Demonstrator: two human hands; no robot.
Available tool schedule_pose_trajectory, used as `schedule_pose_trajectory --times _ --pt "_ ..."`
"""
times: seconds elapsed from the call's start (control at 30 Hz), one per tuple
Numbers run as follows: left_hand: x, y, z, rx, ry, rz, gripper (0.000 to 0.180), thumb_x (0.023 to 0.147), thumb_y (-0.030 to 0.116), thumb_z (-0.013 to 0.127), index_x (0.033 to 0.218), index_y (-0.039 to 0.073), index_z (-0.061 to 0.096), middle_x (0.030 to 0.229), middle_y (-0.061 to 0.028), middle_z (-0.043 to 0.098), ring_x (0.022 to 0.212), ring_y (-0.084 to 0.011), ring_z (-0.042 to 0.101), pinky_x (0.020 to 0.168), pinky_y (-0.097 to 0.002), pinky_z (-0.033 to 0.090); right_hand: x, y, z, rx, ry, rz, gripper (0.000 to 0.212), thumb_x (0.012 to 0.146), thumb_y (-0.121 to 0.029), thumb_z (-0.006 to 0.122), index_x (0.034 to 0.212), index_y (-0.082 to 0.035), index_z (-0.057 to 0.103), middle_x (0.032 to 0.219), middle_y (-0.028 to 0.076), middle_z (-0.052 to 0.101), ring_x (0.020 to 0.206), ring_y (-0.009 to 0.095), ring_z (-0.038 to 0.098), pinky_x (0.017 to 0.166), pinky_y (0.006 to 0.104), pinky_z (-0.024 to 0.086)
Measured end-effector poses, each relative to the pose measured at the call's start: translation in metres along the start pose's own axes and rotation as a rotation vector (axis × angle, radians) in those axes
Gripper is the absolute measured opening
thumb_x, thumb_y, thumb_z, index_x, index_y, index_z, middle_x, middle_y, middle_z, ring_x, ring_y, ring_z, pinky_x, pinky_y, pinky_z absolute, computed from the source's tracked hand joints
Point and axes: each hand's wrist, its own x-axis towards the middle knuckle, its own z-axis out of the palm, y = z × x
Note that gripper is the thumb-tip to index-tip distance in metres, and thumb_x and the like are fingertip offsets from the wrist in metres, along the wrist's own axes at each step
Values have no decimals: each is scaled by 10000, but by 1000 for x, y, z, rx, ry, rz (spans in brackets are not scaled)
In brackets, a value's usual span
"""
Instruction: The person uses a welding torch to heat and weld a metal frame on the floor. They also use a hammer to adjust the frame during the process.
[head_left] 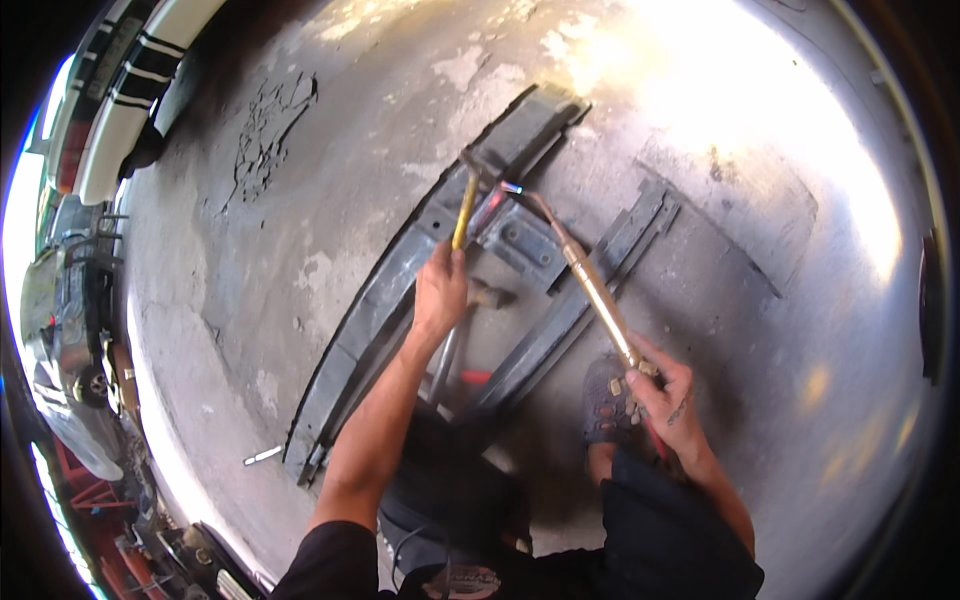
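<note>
My left hand (440, 292) is closed round the yellow handle of a hammer (466, 208). The hammer's head is over a long, curved grey metal bumper beam (385, 290) lying on the floor; whether it touches cannot be told. My right hand (665, 392) grips a brass gas torch (597, 290) with a bent copper tip. A small bluish flame (511, 188) leaves the tip, and the metal beside it glows red (487, 212). That glowing spot lies where a bracket (525, 240) meets the beam.
A straight dark metal rail (570, 325) runs from the bracket toward me. A second hammer (490, 295) lies between beam and rail, near a red handle (477, 377). My shod foot (607, 400) is beside the rail. A white car (120, 100) and parts stand at the left.
</note>
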Motion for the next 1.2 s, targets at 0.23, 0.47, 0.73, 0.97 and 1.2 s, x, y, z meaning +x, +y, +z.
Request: schedule_pose_trajectory --times 0.23,0.47,0.73,0.97,1.2 --pt "-10 55 -37 -220 112 224 427 1124 361 481 1253 -28 600 712 -18 476 658 -113 436 597 -309 392 -1 6 -4 24 -72 101 504 938 -8 651 1440 -35 620 844 29 682 788 43 615 624 243 546" --pt "-4 -12 -7 237 -133 43 340 1071 270 549 1257 -5 622 844 -284 671 920 -491 688 788 -518 511 4 0 -5 -32 -155 73 514 939 -9 657 1450 -23 605 858 28 679 716 53 630 597 249 528" --pt "-22 59 -43 -192 149 296 375 1125 319 482 1250 -15 598 709 -18 508 657 -112 440 596 -309 389 -7 11 -7 -78 -118 98 519 917 -22 668 1433 -5 611 959 71 719 813 75 633 749 246 528" --pt "-35 -42 -3 161 -53 77 308 1100 291 517 1063 -14 544 720 -266 548 624 -448 473 631 -476 442 -5 9 -8 -116 -44 -62 525 919 -22 656 1440 0 606 984 65 714 879 85 630 822 252 524" --pt "-45 41 -38 -155 79 140 357 1090 318 506 1184 -17 583 754 -265 616 714 -483 643 659 -525 467 -11 11 -8 -88 -46 -19 529 923 12 638 1450 -10 604 883 8 675 734 44 574 673 211 484"
